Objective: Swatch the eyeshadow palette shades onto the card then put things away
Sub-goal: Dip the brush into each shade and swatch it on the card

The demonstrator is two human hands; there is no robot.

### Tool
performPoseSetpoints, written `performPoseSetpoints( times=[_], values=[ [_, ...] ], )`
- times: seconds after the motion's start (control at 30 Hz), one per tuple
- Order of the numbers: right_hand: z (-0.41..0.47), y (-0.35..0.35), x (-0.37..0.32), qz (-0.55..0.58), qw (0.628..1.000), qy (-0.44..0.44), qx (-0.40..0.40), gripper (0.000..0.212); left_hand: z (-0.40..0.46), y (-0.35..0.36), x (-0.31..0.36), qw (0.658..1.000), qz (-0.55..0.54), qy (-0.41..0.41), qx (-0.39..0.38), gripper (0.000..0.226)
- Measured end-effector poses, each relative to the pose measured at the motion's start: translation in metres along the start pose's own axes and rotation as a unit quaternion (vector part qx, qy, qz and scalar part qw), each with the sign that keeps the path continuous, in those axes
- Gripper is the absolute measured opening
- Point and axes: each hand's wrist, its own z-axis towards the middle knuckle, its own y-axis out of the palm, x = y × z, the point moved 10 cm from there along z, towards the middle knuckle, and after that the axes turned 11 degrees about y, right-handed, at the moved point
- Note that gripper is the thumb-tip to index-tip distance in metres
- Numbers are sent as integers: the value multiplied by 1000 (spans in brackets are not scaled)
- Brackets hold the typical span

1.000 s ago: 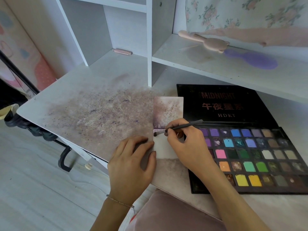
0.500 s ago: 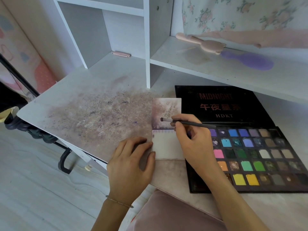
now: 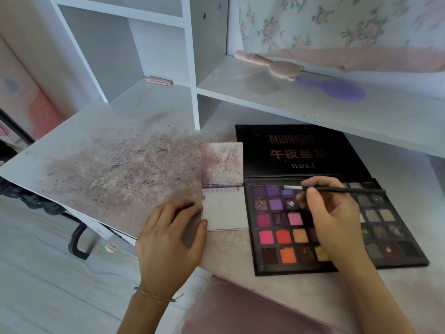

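Observation:
An open black eyeshadow palette point(image 3: 269, 266) lies on the desk at the right, its lid folded back with "MIDNIGHT" printed on it. A folded white card point(image 3: 225, 213) lies just left of the palette, with a faint purple streak near its fold and a smudged upper half. My right hand point(image 3: 332, 213) pinches a thin black brush point(image 3: 337, 189). The brush's pale tip is over the purple pans in the top row. My left hand point(image 3: 168, 235) rests flat on the desk, fingertips touching the card's left edge.
The white desk top point(image 3: 108, 169) is heavily smudged with powder left of the card. On the shelf behind lie a pink hairbrush point(image 3: 272, 65) and a purple hairbrush point(image 3: 334, 89). A small pink item point(image 3: 157, 81) sits in the open cubby. Pink fabric point(image 3: 240, 312) lies below.
My right hand has carried the brush from the card's fold rightward to the palette's top row of purple pans. My left hand has stayed at the card's edge.

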Motion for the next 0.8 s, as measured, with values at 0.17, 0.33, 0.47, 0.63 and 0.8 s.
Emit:
performPoseSetpoints(
  times=[0.17,0.33,0.47,0.63,0.8],
  values=[
    [-3,2,1,-44,999,-16,3,20,0,0,1,1000,3,1,-2,29],
    [-4,6,6,-70,997,-1,-12,27,0,1,1,1000,0,-3,-5,29],
    [-6,9,8,-85,996,7,-29,22,0,1,1,1000,1,-7,-5,29],
    [-4,8,10,-109,994,11,-15,21,1,0,2,1000,2,-7,-3,29],
    [-4,9,10,-93,995,18,-25,18,1,-1,2,1000,5,-3,-6,29]
  ],
)
